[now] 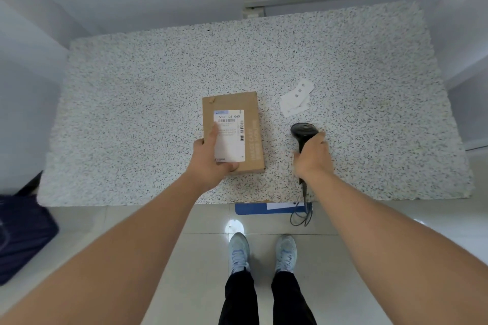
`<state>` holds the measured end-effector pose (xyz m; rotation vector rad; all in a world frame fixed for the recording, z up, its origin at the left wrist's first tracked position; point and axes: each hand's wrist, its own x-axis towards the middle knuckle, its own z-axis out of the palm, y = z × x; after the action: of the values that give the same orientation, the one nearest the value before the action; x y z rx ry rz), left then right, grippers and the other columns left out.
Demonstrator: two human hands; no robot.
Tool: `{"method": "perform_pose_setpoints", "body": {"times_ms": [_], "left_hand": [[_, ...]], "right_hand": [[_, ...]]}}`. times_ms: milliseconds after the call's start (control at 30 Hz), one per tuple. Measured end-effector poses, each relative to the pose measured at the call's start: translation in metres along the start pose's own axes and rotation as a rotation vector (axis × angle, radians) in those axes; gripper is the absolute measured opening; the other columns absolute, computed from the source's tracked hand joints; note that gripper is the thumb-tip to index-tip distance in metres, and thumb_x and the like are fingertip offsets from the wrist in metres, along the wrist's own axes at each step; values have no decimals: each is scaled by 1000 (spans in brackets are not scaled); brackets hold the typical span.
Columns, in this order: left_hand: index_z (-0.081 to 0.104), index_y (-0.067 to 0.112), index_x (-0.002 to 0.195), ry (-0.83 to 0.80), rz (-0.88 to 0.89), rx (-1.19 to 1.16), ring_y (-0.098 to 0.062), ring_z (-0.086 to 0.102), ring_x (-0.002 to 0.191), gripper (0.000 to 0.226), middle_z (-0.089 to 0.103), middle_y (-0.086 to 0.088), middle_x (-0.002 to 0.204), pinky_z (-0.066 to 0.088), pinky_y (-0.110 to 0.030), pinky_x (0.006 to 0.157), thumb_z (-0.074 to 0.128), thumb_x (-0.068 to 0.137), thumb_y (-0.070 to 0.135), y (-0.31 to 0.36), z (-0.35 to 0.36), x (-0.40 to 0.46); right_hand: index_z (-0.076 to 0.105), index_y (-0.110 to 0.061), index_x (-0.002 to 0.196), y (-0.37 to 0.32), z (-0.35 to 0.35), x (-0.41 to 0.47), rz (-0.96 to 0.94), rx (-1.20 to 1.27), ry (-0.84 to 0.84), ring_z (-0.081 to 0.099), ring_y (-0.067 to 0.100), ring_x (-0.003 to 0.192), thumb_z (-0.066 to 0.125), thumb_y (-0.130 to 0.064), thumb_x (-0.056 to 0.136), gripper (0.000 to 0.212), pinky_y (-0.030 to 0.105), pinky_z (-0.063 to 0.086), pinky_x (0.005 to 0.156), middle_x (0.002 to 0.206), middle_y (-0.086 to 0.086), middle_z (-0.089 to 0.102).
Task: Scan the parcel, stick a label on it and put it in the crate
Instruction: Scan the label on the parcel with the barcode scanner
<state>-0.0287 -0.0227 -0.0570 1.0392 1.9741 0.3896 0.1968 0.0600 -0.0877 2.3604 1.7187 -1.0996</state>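
Brown parcel [237, 134] lay flat near the table [132, 113] centre, a bit toward the near edge, w/ a white shipping label [231, 137] on top. Left hand [211, 155] clamped its near-left corner, thumb over the label. Just right of it, not touching, right hand [313, 155] was closed round the black scanner [302, 133] handle, head pointing to the far edge; its cable [303, 208] dropped over the near edge. Loose white labels [297, 98] lay beyond the scanner. Far half, left side & right end of table were bare. Blue crate [264, 209] edge showed under the near edge.
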Motion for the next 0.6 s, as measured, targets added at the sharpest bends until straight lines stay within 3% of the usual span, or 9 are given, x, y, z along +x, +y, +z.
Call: {"method": "perform_pose_setpoints", "body": {"times_ms": [133, 233, 300, 400, 467, 600], "left_hand": [[4, 25, 165, 51, 33, 9, -24, 44, 130, 113, 30, -13, 151, 30, -25, 103, 83, 84, 19, 0, 9, -6], [-2, 28, 165, 73, 77, -9, -15, 40, 125, 118, 30, -10, 152, 33, -25, 101, 83, 84, 14, 2, 14, -12], [-6, 28, 164, 92, 86, -19, -11, 38, 124, 120, 30, -6, 154, 33, -23, 100, 82, 84, 11, 5, 17, -16], [-6, 26, 164, 137, 71, -49, -18, 41, 137, 119, 29, -4, 158, 33, -25, 104, 81, 84, 9, 10, 24, -21], [-6, 27, 164, 161, 62, -43, -23, 41, 140, 119, 28, -4, 159, 38, -35, 110, 81, 84, 12, 12, 28, -25], [-4, 30, 163, 187, 94, -28, -23, 41, 140, 122, 28, -4, 159, 42, -47, 114, 84, 81, 15, 15, 35, -30]], "right_hand": [[35, 5, 146, -5, -8, 6, -11, 52, -27, 64, 39, 110, 69, -23, 96, 67, 40, 56, 77, 133, 26, 55], [60, 0, 116, -12, -17, 5, -50, 127, 7, 67, 30, 83, 64, -36, 94, 42, 32, 52, 56, 115, 22, 63], [63, -5, 101, -18, -26, -1, -46, 228, -4, 65, 23, 70, 60, -38, 95, 34, 26, 43, 47, 106, 18, 65], [59, -8, 89, -24, -39, -23, -91, 390, -36, 58, 16, 58, 58, -30, 98, 24, 25, 41, 46, 84, 10, 63], [56, -11, 81, -27, -43, -46, -131, 450, -80, 58, 18, 59, 58, -24, 99, 22, 25, 43, 48, 72, 6, 59], [57, -12, 82, -35, -41, -77, -181, 510, -193, 55, 11, 54, 58, -20, 101, 20, 17, 42, 42, 66, 1, 56]]}}
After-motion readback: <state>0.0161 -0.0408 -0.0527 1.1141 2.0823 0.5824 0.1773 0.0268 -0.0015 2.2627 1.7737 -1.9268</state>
